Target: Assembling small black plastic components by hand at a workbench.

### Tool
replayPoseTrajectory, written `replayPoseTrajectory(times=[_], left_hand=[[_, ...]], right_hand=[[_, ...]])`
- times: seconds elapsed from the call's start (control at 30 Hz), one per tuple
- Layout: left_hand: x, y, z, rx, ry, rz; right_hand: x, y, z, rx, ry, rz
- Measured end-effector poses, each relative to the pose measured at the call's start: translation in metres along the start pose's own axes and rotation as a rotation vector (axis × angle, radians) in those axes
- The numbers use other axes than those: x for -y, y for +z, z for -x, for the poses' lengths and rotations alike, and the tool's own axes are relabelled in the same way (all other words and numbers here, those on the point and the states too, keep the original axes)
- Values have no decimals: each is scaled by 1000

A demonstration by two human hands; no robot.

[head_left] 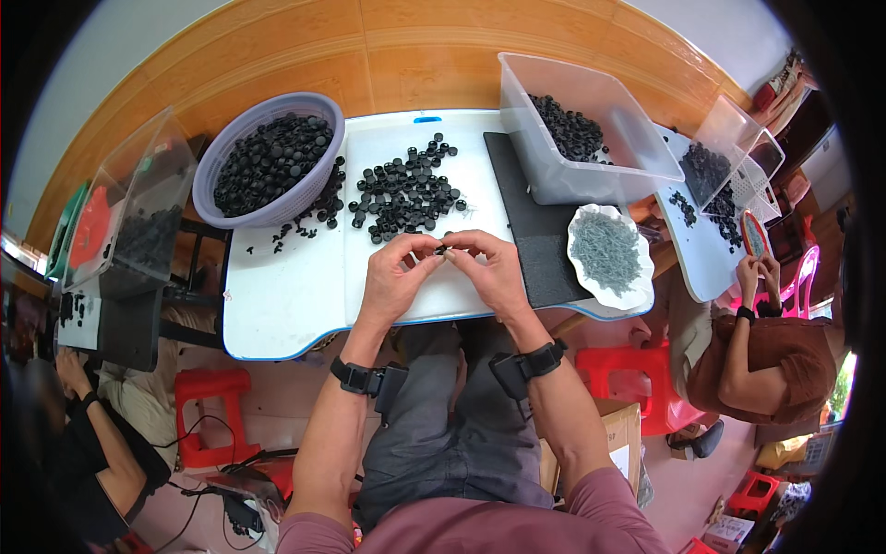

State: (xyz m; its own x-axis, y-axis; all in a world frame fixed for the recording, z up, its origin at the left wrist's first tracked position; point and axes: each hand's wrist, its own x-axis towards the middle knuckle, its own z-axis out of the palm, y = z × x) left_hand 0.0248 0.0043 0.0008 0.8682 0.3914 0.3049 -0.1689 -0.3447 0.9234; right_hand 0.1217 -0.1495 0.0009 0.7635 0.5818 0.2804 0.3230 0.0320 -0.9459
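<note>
My left hand (397, 275) and my right hand (489, 273) meet over the near part of the white table (286, 309). Thumbs and fingertips of both are pinched around a small black part (442, 250), mostly covered by the fingers. Just beyond them lies a loose spread of small round black caps (406, 192). A few thin pale slivers, too small to name, lie by the spread's right edge. To the right, a white scalloped dish (631, 297) holds a heap of thin grey-green pieces, perhaps pins or screws.
A lavender basket (210, 210) full of black caps stands at the back left, with small black pieces beside it. A dark board (544, 268) lies under a clear plastic bin (591, 185) of black parts. Other people work at both sides. Red stools (214, 420) stand below.
</note>
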Motion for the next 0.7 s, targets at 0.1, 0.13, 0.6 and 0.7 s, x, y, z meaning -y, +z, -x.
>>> replayPoseTrajectory(times=[0.1,0.13,0.6,0.7], left_hand=[[0,0,-1,-7,7,9],[-1,1,-1,-8,6,8],[9,4,-2,-283,91,1],[15,-2,-2,-493,29,74]], right_hand=[[-6,-1,-2,32,82,-183],[-7,-2,-3,34,82,-185],[-11,-10,-8,-99,146,-365],[-12,-7,-9,-136,141,-343]])
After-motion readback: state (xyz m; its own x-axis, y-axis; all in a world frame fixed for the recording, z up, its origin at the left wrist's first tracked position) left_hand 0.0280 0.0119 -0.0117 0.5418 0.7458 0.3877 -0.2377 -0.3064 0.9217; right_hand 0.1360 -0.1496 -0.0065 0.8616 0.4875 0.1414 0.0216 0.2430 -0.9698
